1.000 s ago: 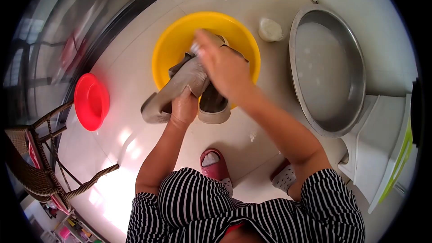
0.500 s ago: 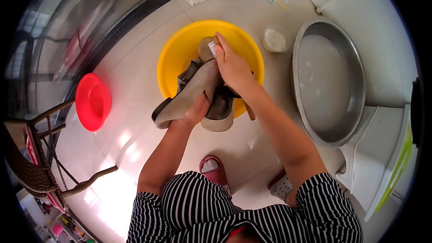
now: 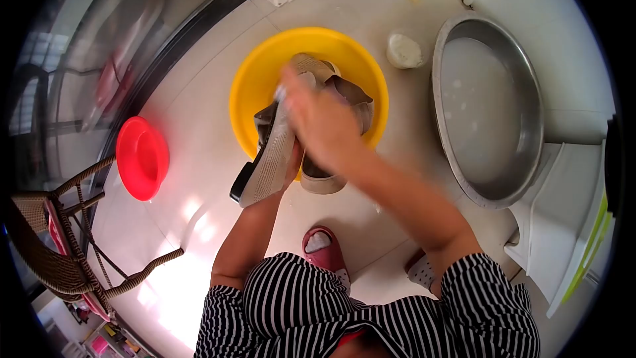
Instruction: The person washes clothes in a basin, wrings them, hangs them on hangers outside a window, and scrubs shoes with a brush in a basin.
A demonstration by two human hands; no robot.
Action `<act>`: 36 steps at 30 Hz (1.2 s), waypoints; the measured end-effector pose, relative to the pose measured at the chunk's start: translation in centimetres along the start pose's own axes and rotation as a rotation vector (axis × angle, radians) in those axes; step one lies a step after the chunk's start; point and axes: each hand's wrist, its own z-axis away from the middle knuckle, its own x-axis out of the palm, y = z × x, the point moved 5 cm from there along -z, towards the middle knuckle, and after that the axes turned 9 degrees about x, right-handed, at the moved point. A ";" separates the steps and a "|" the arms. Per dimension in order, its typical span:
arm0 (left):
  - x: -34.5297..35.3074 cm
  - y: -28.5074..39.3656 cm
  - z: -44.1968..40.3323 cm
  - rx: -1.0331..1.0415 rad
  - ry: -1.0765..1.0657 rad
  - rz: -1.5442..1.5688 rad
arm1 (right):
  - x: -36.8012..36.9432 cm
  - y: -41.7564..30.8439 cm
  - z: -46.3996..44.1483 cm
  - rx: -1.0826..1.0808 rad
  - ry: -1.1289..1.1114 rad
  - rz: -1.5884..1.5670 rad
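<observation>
Over the yellow basin, a grey-beige shoe (image 3: 266,167) is tilted with its textured sole turned up. My left hand (image 3: 293,162) is closed around it from behind and below, and most of its fingers are hidden. Against the shoe's upper end, my right hand (image 3: 324,122) is smeared by motion and closed on a scrubbing brush (image 3: 279,93). Only the brush's pale bristles show past the fingers. Several more shoes (image 3: 323,183) lie in the yellow basin (image 3: 248,69) below the hands.
A steel tub (image 3: 442,126) of cloudy water stands at right, beside a white stool (image 3: 553,205). A small tub of white paste (image 3: 404,52) is behind. At left are a red basin (image 3: 142,159) and a wicker chair (image 3: 99,278). My slippered feet (image 3: 322,248) are below.
The shoe in my left hand has rolled so its sole faces up more. My right hand has moved left and down with the brush, onto the shoe.
</observation>
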 end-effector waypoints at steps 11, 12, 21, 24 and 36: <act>-0.4 2.3 0.2 -0.072 -0.019 0.429 | -1.2 0.0 0.1 -0.072 0.005 -0.020; -0.6 1.9 0.9 -0.080 -0.034 0.371 | -2.6 -0.5 0.1 -0.021 -0.057 -0.008; -0.8 2.3 2.3 -0.146 -0.005 0.646 | -0.4 -2.2 6.0 -0.339 -0.161 0.291; 0.5 3.1 0.9 -0.141 0.043 0.747 | -2.9 1.3 -0.3 -0.169 0.137 0.069; 1.0 1.9 2.0 -0.150 0.059 1.149 | -1.1 0.6 -2.3 -0.074 0.244 0.121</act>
